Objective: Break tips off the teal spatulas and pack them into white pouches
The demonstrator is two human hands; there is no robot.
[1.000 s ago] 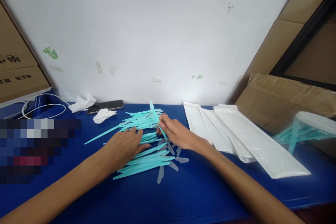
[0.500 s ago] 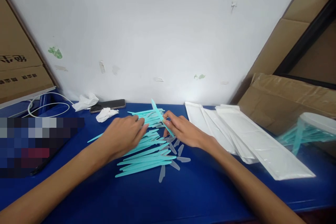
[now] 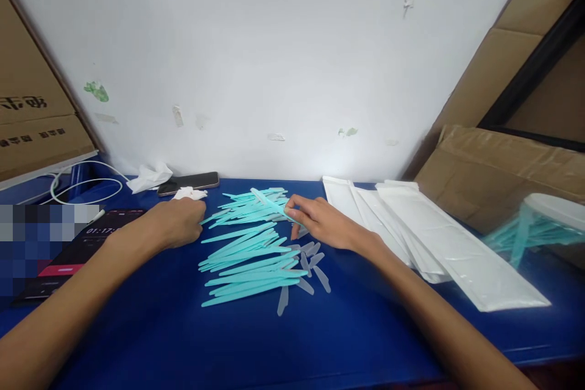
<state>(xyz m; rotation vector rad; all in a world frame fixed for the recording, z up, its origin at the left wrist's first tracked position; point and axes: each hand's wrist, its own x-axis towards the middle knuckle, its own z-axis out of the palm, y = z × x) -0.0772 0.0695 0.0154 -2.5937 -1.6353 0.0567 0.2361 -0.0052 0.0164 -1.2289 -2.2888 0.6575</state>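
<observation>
My right hand point(image 3: 320, 219) pinches a turquoise eyebrow razor point(image 3: 267, 201) between thumb and fingers, its length slanting up and to the left over the far end of the pile. Below and left of it, several eyebrow razors point(image 3: 247, 256) lie in a loose spread on the blue table. Clear plastic blade caps point(image 3: 322, 278) are scattered by their right ends. My left hand point(image 3: 176, 222) is closed, left of the pile and just in front of a crumpled tissue point(image 3: 191, 194). Its curled fingers hide whatever may be inside.
White padded envelopes point(image 3: 457, 250) lie on the right, beside a clear tub point(image 3: 539, 225) of turquoise sticks. A dark phone point(image 3: 194, 181) lies near the wall. Farther left are a lit screen point(image 3: 86, 244), partly blurred, and a white cable point(image 3: 86, 198). Cardboard boxes point(image 3: 36, 128) flank both sides.
My left hand has moved left, away from the pile, and its fingers have curled in. The razor in my right hand now leans farther left. Several clear caps lie differently.
</observation>
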